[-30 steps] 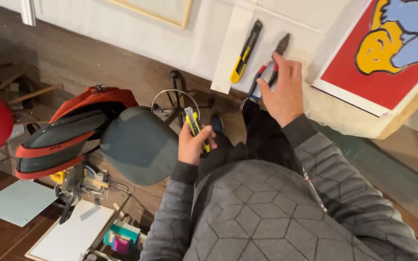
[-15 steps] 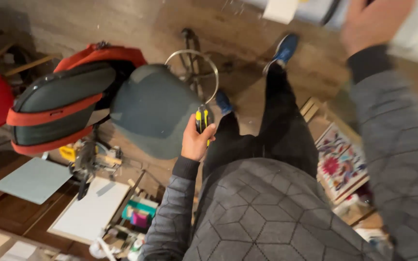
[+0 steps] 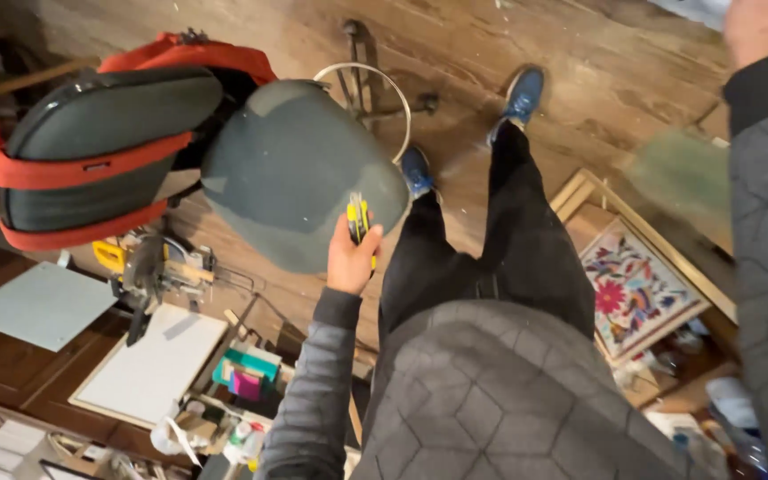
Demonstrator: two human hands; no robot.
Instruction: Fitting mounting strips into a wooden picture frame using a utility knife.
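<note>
Fingers of left hand [image 3: 351,258] grip upright yellow utility knife [image 3: 358,218]; right hand's [image 3: 762,27] state unclear.

The utility knife [image 3: 359,222] is a slim hand tool with a yellow and black body, the yellow showing along its sides and the black running down the middle. It sits in the grip of the left hand [image 3: 352,260], fingers wrapped around its lower part so that only the upper end sticks out above the fist. It stands roughly upright, pointing away from the body, in front of the rounded grey-green stool seat [image 3: 300,169]. Whether a blade is extended cannot be told. The knife is held off the floor, beside the left leg.
</note>
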